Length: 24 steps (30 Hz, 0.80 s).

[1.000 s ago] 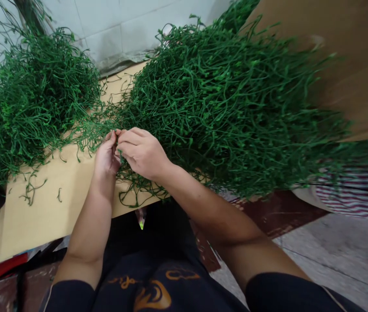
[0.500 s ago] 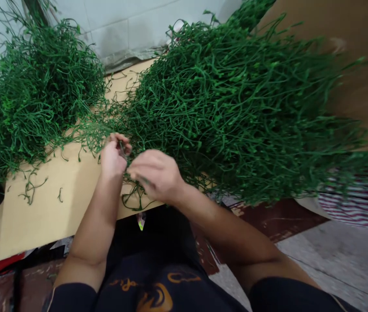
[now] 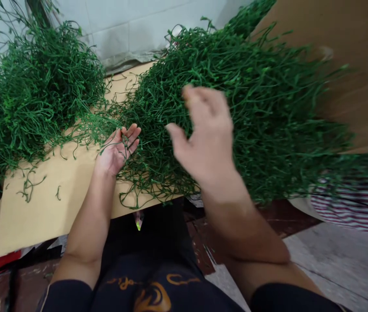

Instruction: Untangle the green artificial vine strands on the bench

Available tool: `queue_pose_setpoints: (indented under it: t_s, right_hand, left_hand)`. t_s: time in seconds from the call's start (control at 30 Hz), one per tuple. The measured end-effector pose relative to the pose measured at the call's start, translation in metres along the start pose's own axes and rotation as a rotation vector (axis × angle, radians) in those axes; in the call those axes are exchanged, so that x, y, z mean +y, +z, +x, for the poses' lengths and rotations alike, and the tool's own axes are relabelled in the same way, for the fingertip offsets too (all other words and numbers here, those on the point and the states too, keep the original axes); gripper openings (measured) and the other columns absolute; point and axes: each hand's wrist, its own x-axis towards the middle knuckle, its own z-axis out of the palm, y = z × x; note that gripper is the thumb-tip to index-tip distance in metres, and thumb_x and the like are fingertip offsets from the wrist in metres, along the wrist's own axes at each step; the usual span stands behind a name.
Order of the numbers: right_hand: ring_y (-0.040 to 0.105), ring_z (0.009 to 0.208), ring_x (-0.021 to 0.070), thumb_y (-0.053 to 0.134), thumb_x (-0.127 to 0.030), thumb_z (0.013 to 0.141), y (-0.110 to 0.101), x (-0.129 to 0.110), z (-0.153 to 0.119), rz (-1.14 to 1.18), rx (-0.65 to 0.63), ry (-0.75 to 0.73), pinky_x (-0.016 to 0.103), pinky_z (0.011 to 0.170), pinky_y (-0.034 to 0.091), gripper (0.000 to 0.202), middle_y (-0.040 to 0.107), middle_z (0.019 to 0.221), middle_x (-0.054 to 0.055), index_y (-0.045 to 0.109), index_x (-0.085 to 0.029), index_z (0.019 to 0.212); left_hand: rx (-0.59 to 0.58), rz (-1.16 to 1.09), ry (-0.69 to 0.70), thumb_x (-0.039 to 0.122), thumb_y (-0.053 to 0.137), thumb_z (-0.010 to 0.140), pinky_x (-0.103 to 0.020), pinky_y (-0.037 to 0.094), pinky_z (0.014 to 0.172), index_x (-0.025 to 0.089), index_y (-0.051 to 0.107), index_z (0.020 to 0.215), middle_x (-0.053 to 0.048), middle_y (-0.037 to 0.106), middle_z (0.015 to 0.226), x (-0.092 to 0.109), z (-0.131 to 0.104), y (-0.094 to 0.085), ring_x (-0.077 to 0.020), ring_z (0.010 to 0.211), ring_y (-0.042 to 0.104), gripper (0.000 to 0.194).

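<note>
Beside green stems (image 3: 252, 108), both hands (image 3: 119, 149) spread empty.

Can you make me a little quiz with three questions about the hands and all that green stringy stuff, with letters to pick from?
1. Where does the left hand lie?
A. on the floor
B. palm up at the near edge of the big stem pile
C. inside a box

2. What colour are the stringy stems?
A. green
B. red
C. white

3. How is the right hand?
A. closed in a fist
B. flat on the table
C. lifted, fingers spread, blurred

Answers: 1 B, its open palm rests among the pile's loose strands on the tan table. 2 A, both this pile and the smaller pile on the left are green. 3 C, it hangs open before the big pile, holding nothing.
</note>
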Motion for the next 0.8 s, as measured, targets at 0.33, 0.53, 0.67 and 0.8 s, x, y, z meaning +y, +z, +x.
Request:
queue_pose_setpoints:
  t_s: [0.33,0.53,0.67,0.8]
  right_hand:
    - [0.044,0.095,0.0210,0.038,-0.024,0.091,0.048,-0.047,-0.008,0.168,-0.234,-0.151,0.040,0.088,0.040,0.028,0.057,0.096,0.011,0.061,-0.016,0.078]
    - [0.048,0.099,0.0233,0.051,-0.037,0.085,0.044,-0.035,-0.011,0.330,-0.150,-0.019,0.041,0.085,0.045,0.022,0.052,0.104,0.014,0.053,-0.015,0.093]
    - [0.054,0.081,0.0185,0.055,-0.032,0.083,0.046,-0.029,-0.011,0.382,-0.228,0.141,0.034,0.071,0.047,0.020,0.054,0.097,0.011,0.052,-0.016,0.094]
    - [0.052,0.075,0.0167,0.052,-0.027,0.083,0.052,-0.028,-0.010,0.389,-0.338,0.164,0.032,0.071,0.044,0.012,0.058,0.082,0.007,0.053,-0.016,0.078]
  left_hand:
    - [0.119,-0.008,0.058,0.014,0.045,0.088,-0.012,0.049,0.066,0.014,0.062,0.074,0.002,0.062,0.066,-0.002,0.002,0.000,-0.0034,0.063,0.059,0.022]
    - [0.065,0.007,0.063,0.022,0.045,0.090,-0.022,0.052,0.077,0.016,0.060,0.071,-0.001,0.064,0.072,-0.002,-0.002,0.004,-0.0107,0.082,0.065,0.024]
    - [-0.019,0.031,0.104,0.022,0.048,0.089,-0.029,0.050,0.088,0.017,0.060,0.071,-0.003,0.067,0.082,-0.004,-0.003,0.002,-0.0161,0.101,0.064,0.022]
    - [-0.087,0.023,0.105,0.021,0.044,0.090,-0.031,0.050,0.091,0.017,0.061,0.071,-0.004,0.070,0.088,-0.005,-0.003,0.000,-0.0161,0.104,0.063,0.025]
